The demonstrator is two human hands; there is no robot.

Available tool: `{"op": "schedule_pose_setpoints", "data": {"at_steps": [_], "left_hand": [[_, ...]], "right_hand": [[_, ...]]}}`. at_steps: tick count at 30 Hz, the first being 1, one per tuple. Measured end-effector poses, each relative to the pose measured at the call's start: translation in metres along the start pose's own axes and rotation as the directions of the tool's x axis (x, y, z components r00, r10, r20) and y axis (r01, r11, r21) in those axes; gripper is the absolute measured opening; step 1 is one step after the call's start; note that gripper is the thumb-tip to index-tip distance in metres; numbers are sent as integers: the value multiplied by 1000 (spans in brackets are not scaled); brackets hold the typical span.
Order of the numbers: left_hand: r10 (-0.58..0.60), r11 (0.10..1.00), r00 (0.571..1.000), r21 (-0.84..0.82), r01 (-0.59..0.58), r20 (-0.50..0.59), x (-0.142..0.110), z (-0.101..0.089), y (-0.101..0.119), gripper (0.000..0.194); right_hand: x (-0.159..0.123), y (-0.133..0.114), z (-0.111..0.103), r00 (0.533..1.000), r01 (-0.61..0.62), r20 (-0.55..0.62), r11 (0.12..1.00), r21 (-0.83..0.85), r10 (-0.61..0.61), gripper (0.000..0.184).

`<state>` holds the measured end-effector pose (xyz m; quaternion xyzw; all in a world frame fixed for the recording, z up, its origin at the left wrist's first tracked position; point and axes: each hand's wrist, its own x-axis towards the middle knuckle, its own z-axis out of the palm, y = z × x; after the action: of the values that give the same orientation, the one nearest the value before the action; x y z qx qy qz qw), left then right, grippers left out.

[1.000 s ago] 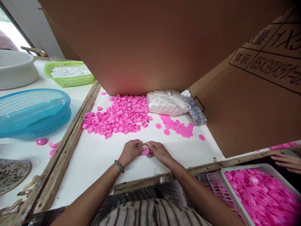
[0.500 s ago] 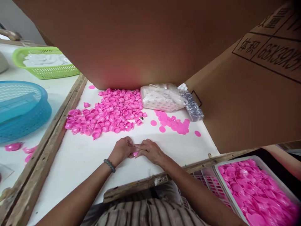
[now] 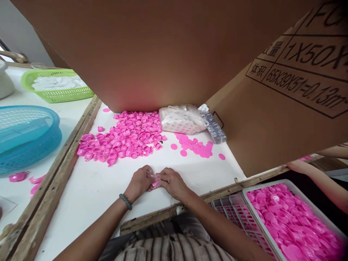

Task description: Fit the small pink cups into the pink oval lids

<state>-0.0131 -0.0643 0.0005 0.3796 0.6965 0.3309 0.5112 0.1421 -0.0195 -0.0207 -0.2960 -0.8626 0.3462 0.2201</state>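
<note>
My left hand (image 3: pixel 142 182) and my right hand (image 3: pixel 172 182) meet over the white tabletop, fingers closed around a small pink plastic piece (image 3: pixel 156 183). Fingers cover most of it, so its exact shape is hidden; both hands grip it. Beyond the left hand spreads a heap of pink toy cups (image 3: pixel 133 134). Flat pink discs (image 3: pixel 197 145) lie scattered past the right hand.
A large cardboard box (image 3: pixel 152 54) rises behind the heap. Before it sit a plastic-wrapped white packet (image 3: pixel 183 119), a green basket (image 3: pixel 65 95), a blue basket (image 3: pixel 29 152) and wooden rails (image 3: pixel 58 181). At right, a crate (image 3: pixel 246 192) holds pink pieces; another person's arm (image 3: pixel 320 177) shows.
My view has shifted slightly, showing more of the box's printing. My hands stay together on the pink piece, with a little more of it showing. The other person's arm shows more.
</note>
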Motion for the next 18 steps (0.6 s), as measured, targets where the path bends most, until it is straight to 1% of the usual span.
{"op": "schedule_pose_setpoints", "data": {"at_steps": [2,3,4,5,6,7,8,9,10,12,13,15,16,18], "left_hand": [[36,999,998,14,-37,59,-4,-1,-2,30],[52,998,993,14,-54,101,-7,-2,-3,35],[61,998,987,20,-65,148,-10,-5,-4,40],[66,997,979,35,-74,193,-13,-9,-5,42],[67,995,970,61,-83,232,-16,-13,-5,43],[65,991,964,100,-94,260,-18,-18,-5,43],[63,983,961,150,-106,271,-20,-22,-3,41],[72,971,962,204,-129,264,-21,-26,-1,39],[94,953,966,258,-157,239,-20,-29,2,37],[175,905,975,369,-214,136,-15,-32,8,32],[224,878,972,417,-234,72,-11,-32,11,29],[320,831,947,491,-261,-38,-1,-29,13,25],[363,807,929,523,-274,-75,5,-27,13,26],[433,762,896,572,-303,-102,14,-23,11,28]], "right_hand": [[2,7,-6,1000,-9,26,1000,20,8,12],[3,14,-12,1000,-14,-4,1000,24,14,13],[5,23,-20,997,-26,-74,1000,-4,25,16],[7,33,-29,984,-51,-175,996,-71,38,20],[9,45,-39,959,-96,-279,980,-172,45,23],[11,56,-49,935,-149,-352,947,-284,41,24],[13,65,-57,929,-185,-370,900,-394,29,24],[15,73,-63,940,-190,-342,851,-490,13,23],[15,77,-65,958,-165,-287,808,-565,-6,22],[16,77,-60,984,-52,-162,752,-657,-74,24],[17,73,-53,986,9,-117,737,-676,-120,25],[18,59,-36,976,107,-72,737,-667,-208,25],[21,51,-28,968,152,-58,755,-639,-244,24],[29,37,-17,957,219,-48,818,-532,-287,21]]}}
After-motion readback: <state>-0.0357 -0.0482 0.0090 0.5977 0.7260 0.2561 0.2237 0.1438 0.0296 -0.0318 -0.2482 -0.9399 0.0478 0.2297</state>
